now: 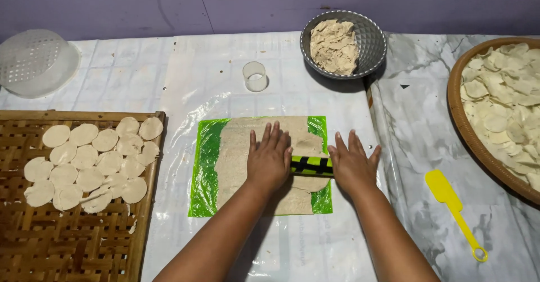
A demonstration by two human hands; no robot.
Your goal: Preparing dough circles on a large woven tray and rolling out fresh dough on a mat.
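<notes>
Rolling: left hand (269,161) and right hand (352,167), fingers flat and spread, pressed a green-and-black striped roller (311,165) across pale flattened dough (256,164) on a green plastic sheet (205,167); even pressure seemed best.

Single head cam, looks steeply down from close above onto floor work area w/ mat.

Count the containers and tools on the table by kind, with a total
Woven trays: 2, left, right
Metal bowl: 1
White strainer: 1
Clear cup: 1
Yellow spatula: 1
Green-black roller: 1
Total: 7
</notes>
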